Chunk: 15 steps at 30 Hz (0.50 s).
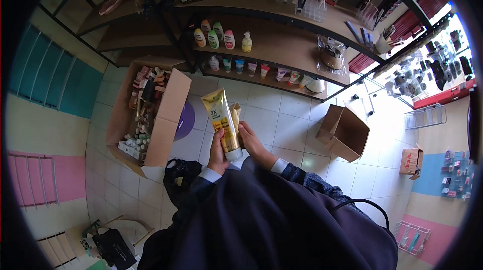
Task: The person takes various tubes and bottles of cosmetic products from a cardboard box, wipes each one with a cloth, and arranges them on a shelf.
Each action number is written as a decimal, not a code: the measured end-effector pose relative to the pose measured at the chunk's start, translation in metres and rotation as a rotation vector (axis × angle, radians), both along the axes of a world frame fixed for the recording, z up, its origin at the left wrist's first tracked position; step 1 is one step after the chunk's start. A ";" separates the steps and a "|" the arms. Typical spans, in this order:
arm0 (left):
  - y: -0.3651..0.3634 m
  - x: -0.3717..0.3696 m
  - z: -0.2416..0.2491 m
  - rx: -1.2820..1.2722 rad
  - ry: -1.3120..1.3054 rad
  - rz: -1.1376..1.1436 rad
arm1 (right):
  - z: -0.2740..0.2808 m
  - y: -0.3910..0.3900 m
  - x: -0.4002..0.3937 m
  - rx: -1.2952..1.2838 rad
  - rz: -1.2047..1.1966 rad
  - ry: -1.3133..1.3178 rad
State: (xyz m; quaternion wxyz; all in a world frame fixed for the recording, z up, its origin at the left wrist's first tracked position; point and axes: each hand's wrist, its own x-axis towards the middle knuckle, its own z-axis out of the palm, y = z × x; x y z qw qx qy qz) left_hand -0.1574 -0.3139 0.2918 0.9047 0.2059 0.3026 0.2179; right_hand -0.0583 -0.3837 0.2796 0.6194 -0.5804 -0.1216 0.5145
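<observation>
In front of my body, my left hand [218, 155] is wrapped round a yellow squeeze tube [219, 114] with a pale cap at its lower end. The tube tilts, with its broad crimped end up and away from me and its printed side facing up. A second gold-yellow tube [235, 112] shows behind it, mostly hidden. My right hand [255, 145] closes on this second tube from the right, fingers hidden behind it. Both tubes are side by side above the tiled floor [266, 94].
At the left stands an open cardboard box [173, 114] packed with cosmetics, beside a purple stool [187, 119]. Ahead, a shelf rack [282, 53] bears several bottles [213, 38] and tubes [251, 69]. Another open cardboard box [347, 131] sits right; a black plastic bag [177, 179] lies left of me.
</observation>
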 end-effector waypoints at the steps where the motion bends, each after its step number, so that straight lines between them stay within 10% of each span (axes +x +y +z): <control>1: 0.002 0.000 0.001 -0.018 -0.008 -0.042 | -0.010 0.003 0.004 -0.016 0.067 -0.101; 4: 0.013 0.001 -0.020 -0.016 0.042 -0.025 | -0.024 0.017 0.011 -0.078 0.094 -0.880; 15: 0.096 0.036 -0.036 -0.120 0.144 0.164 | -0.035 0.092 0.079 -0.442 0.465 -1.087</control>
